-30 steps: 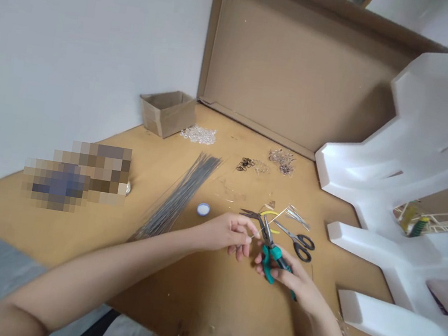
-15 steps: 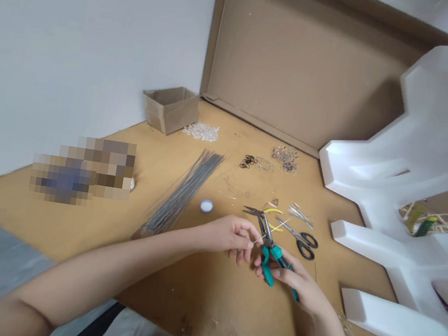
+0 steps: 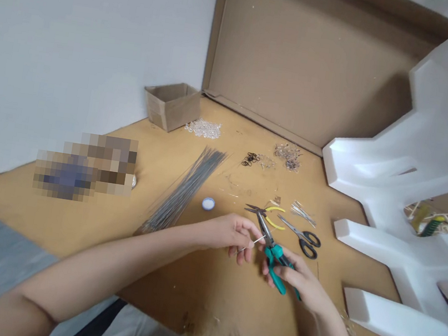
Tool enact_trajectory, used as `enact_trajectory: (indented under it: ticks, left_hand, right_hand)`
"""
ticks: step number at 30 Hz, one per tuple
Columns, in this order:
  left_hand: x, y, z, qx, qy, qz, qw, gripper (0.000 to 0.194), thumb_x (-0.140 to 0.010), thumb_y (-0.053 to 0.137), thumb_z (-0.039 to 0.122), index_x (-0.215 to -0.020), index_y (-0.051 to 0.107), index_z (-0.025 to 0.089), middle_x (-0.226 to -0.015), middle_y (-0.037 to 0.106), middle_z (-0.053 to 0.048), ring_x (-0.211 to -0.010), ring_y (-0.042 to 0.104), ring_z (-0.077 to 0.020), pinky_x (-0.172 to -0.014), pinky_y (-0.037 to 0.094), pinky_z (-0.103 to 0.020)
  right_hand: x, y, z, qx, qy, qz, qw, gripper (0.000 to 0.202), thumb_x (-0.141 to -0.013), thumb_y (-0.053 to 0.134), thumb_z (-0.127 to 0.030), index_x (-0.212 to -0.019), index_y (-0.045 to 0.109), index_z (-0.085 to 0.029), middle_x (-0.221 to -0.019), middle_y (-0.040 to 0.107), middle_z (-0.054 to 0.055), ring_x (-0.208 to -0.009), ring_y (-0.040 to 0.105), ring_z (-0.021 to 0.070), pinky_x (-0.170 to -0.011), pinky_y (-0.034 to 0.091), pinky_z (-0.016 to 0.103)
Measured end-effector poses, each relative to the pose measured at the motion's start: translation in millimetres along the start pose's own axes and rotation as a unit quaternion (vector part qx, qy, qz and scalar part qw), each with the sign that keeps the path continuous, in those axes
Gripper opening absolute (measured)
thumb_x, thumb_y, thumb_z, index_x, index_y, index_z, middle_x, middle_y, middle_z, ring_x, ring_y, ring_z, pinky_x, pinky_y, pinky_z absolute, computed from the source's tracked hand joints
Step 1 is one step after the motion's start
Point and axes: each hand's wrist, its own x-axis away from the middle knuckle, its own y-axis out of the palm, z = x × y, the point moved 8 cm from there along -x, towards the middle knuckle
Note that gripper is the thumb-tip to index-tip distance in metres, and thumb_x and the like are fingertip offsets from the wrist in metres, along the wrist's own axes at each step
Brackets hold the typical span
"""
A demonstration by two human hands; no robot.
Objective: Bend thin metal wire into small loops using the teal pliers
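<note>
My left hand [image 3: 235, 236] is closed in a pinch on a thin, pale wire [image 3: 257, 240]. The wire runs from the fingers up to the jaws of long-nose pliers [image 3: 274, 252] with green handles. My right hand [image 3: 299, 277] wraps round those handles, and the jaws point up and to the left. Whether the jaws bite on the wire, I cannot tell. Just beyond the pliers' tip lie yellow-handled pliers [image 3: 275, 224]. Black-handled scissors [image 3: 308, 244] rest to their right.
A bundle of grey wires [image 3: 187, 191] lies left of a small white disc [image 3: 208, 204]. Short wire pieces [image 3: 303, 213], black rings [image 3: 250, 159] and a heap of small metal bits [image 3: 288, 157] lie farther back. A cardboard box [image 3: 171, 108] stands by the wall; white moulded foam [image 3: 359, 233] borders the right.
The wire's far end, which stuck out past the jaws to the upper right, now shows only near them. My right hand has turned the pliers slightly, swinging the handles to the right.
</note>
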Motion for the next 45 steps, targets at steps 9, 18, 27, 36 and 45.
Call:
enact_trajectory:
  ticks: [9,18,27,36,45]
  left_hand:
    - [0.4,-1.6,-1.5,-0.001,-0.016,0.005,1.000,0.028,-0.073,0.055,0.023,-0.099,0.056,0.012,-0.062,0.063,-0.002,-0.046,0.057,-0.0083,-0.042,0.036,-0.016]
    - [-0.1,-2.6,-3.0,-0.006,-0.026,0.008,1.000,0.026,-0.073,0.053,0.019,-0.098,0.056,0.012,-0.062,0.063,-0.001,-0.046,0.057,-0.0076,-0.042,0.036,-0.015]
    - [2.6,-2.7,-1.1,-0.023,-0.032,0.006,0.999,0.024,-0.075,0.051,0.019,-0.098,0.057,0.012,-0.062,0.062,-0.001,-0.044,0.055,-0.0065,-0.042,0.036,-0.015]
    - [1.5,-2.2,-1.9,-0.008,-0.038,0.008,0.999,0.024,-0.074,0.051,0.015,-0.097,0.057,0.012,-0.060,0.062,-0.001,-0.043,0.054,-0.0065,-0.042,0.035,-0.015]
    - [1.7,-2.8,-4.2,-0.032,-0.036,0.004,0.999,0.025,-0.074,0.051,0.017,-0.098,0.058,0.012,-0.062,0.062,0.000,-0.044,0.055,-0.0066,-0.042,0.035,-0.015]
  right_hand:
    - [-1.3,-3.3,0.7,0.048,0.001,0.036,0.998,0.025,-0.071,0.050,-0.019,-0.095,0.056,-0.015,-0.073,0.058,0.002,-0.058,0.051,0.0122,-0.052,0.039,0.024]
    - [-3.9,-3.5,1.5,0.077,-0.008,0.030,0.997,0.023,-0.070,0.051,-0.020,-0.091,0.058,-0.015,-0.075,0.058,0.003,-0.062,0.051,0.0134,-0.056,0.040,0.025]
    - [-3.6,-4.9,5.1,0.066,0.004,0.044,0.997,0.021,-0.069,0.051,-0.018,-0.088,0.058,-0.015,-0.072,0.058,0.002,-0.059,0.050,0.0122,-0.053,0.039,0.024]
    - [-4.7,-3.2,4.7,0.069,0.001,0.021,0.997,0.020,-0.069,0.050,-0.018,-0.087,0.057,-0.015,-0.076,0.059,0.003,-0.064,0.052,0.0134,-0.057,0.040,0.025]
    - [-6.2,-1.7,8.6,0.119,-0.005,0.031,0.992,0.017,-0.070,0.048,-0.015,-0.085,0.054,-0.016,-0.071,0.055,0.000,-0.061,0.049,0.0121,-0.058,0.039,0.024]
